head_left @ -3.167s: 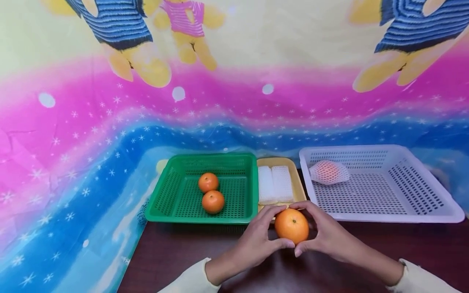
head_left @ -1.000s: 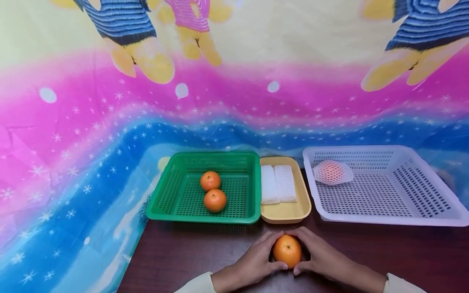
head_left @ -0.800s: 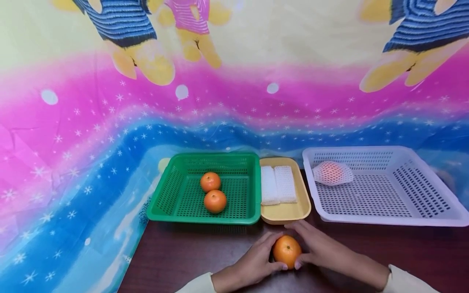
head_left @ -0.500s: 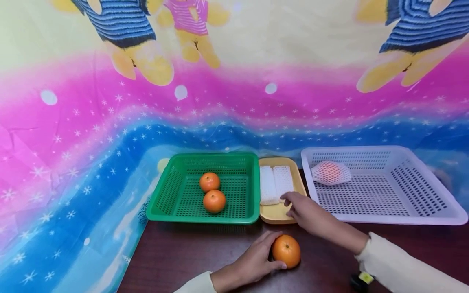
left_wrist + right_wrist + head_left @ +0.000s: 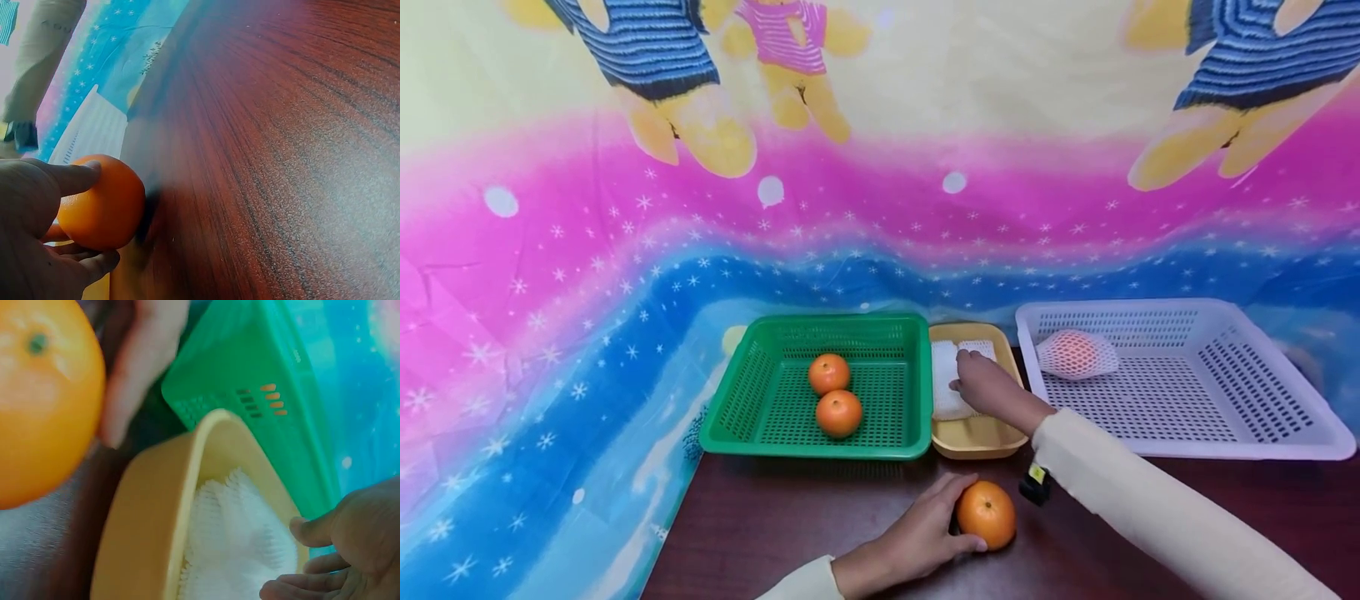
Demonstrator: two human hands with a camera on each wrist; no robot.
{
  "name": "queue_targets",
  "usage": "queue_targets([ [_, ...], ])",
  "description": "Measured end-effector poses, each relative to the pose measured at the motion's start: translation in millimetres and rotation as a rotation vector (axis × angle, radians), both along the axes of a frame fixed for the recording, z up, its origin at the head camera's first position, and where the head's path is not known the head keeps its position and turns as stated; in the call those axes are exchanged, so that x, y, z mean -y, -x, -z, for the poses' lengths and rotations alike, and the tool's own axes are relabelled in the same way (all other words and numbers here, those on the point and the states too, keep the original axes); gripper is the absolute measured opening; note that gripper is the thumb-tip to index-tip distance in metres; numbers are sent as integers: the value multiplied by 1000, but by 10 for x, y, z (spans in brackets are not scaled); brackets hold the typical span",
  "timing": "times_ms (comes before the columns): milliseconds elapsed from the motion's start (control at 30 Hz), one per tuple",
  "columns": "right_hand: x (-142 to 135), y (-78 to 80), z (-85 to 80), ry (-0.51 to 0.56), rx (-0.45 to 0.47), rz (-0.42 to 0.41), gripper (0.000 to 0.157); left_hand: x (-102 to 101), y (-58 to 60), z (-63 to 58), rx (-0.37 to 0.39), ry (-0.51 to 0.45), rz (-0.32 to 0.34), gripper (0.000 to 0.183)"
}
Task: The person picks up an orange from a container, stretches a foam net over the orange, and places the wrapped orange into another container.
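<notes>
My left hand (image 5: 925, 529) holds an orange (image 5: 988, 518) on the dark table, thumb at the near side and fingers behind it. In the left wrist view the thumb and fingers lie around the orange (image 5: 106, 203). My right hand (image 5: 992, 386) is over the yellow tray (image 5: 973, 442), above white foam fruit nets (image 5: 950, 396) lying flat. In the right wrist view its thumb and fingers (image 5: 312, 584) stand apart beside the nets (image 5: 234, 540); I see nothing held between them. The hand partly covers the right-hand net in the head view.
Left of the tray, a green basket (image 5: 812, 451) holds two oranges (image 5: 838, 413). On the right, a white basket (image 5: 1225, 451) holds a net-wrapped fruit (image 5: 1077, 354). A patterned cloth (image 5: 880, 208) hangs behind. A black wrist camera (image 5: 1035, 485) sits under the right sleeve.
Both hands brought the orange down and nearer to the table's front. My right hand then let go and moved forward over the nets in the tray; the left stayed on the orange.
</notes>
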State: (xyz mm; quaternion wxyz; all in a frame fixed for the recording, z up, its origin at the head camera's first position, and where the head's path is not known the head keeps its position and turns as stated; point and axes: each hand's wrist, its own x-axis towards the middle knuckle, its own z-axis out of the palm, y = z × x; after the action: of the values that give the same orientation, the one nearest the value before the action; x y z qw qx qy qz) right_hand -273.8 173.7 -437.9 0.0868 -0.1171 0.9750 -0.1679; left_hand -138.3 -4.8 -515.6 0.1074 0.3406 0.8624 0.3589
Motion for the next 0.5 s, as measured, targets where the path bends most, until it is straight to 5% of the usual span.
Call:
queue_targets([
  [200,64,128,73,43,101,50,73,-2,-2,10,-16,1,3,75],
  [500,159,256,193,94,127,150,85,1,9,21,-35,-8,16,75],
])
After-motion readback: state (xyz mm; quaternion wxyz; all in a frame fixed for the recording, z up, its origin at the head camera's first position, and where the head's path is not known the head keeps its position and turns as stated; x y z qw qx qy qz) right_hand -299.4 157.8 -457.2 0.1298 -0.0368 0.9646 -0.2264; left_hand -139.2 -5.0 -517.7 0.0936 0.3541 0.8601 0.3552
